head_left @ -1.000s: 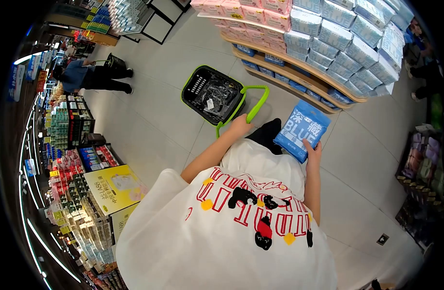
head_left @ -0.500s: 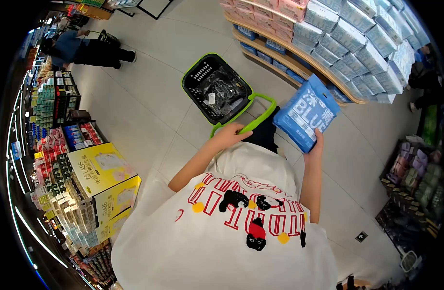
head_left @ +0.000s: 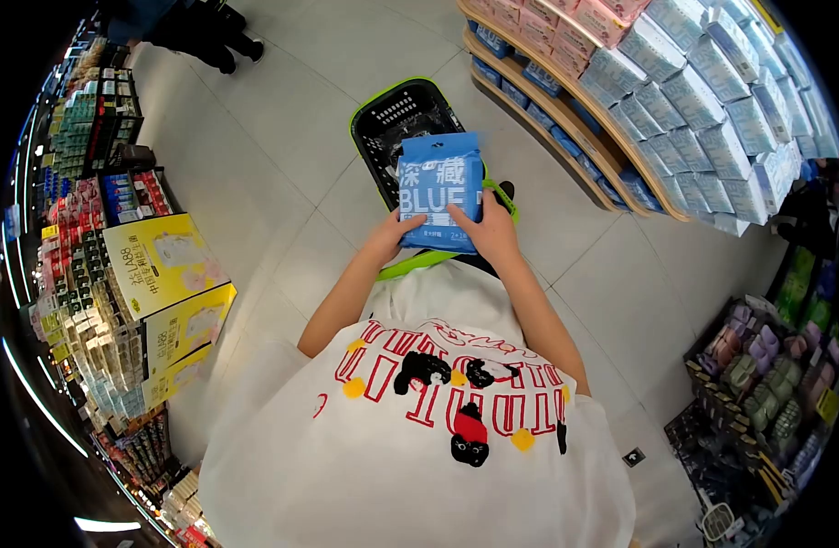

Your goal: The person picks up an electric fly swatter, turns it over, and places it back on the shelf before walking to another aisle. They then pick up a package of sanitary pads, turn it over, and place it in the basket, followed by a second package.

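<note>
A blue package point(head_left: 437, 187) with white lettering is held upright in front of my body, between both hands. My left hand point(head_left: 394, 235) grips its lower left edge, thumb on the front. On the lower right edge, my right hand point(head_left: 489, 226) holds it the same way. Behind and beneath the package is a black basket point(head_left: 374, 137) with a green rim, holding dark plastic-wrapped contents that are partly hidden. Its green handle point(head_left: 415, 264) crosses just below the package, near my left hand.
Curved wooden shelves point(head_left: 584, 96) at the upper right carry blue and pink packs. Stacked goods on a yellow display point(head_left: 168, 265) stand at left. A rack of slippers point(head_left: 766, 365) is at right. A person point(head_left: 195, 32) in dark trousers stands at the upper left.
The blue package has moved left, from my right side to in front of the basket, and turned more upright. My left hand has shifted from the basket handle onto the package.
</note>
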{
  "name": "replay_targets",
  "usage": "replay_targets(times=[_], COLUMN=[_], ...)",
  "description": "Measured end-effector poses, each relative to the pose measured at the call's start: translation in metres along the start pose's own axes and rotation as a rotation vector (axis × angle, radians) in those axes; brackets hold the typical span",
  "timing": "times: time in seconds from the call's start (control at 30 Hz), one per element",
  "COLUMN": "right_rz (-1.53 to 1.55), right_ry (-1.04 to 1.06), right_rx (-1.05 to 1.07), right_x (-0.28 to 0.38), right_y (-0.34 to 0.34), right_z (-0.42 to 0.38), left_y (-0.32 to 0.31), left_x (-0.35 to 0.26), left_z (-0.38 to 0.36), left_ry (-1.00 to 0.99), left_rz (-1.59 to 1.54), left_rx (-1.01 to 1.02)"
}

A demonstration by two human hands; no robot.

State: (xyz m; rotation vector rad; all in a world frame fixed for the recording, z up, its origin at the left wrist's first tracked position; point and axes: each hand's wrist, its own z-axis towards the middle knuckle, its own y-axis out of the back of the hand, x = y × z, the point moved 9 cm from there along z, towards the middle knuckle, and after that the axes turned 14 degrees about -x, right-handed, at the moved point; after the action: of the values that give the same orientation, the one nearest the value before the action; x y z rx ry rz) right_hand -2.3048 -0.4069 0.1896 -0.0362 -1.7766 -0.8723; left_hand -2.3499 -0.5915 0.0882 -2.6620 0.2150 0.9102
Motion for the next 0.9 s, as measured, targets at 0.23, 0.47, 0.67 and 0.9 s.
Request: replay_targets(times=[0.23, 0.47, 0.67, 0.9], right_rz=[-0.272, -0.319, -0.333, -0.399], right_ry=[0.458, 0.495, 0.386, 0.3], right_rx=[0.108, 0.141, 0.11, 0.164], right_x=[0.005, 0.003, 0.005, 0.015], right_y=[-0.019, -0.009, -0.023, -0.046], right_z=[-0.024, -0.03, -0.03, -0.004], left_y=[0.073, 0.129, 0.147, 0.178], left_x=[0.031, 0.045, 0.074, 0.136], left_z=[0.048, 0.125, 0.193, 0.233], left_ry=[0.048, 0.01, 0.017, 0.103], left_rz=[-0.123, 0.288, 0.361, 0.358], left_rx=[-0.162, -0.357, -0.353, -0.556])
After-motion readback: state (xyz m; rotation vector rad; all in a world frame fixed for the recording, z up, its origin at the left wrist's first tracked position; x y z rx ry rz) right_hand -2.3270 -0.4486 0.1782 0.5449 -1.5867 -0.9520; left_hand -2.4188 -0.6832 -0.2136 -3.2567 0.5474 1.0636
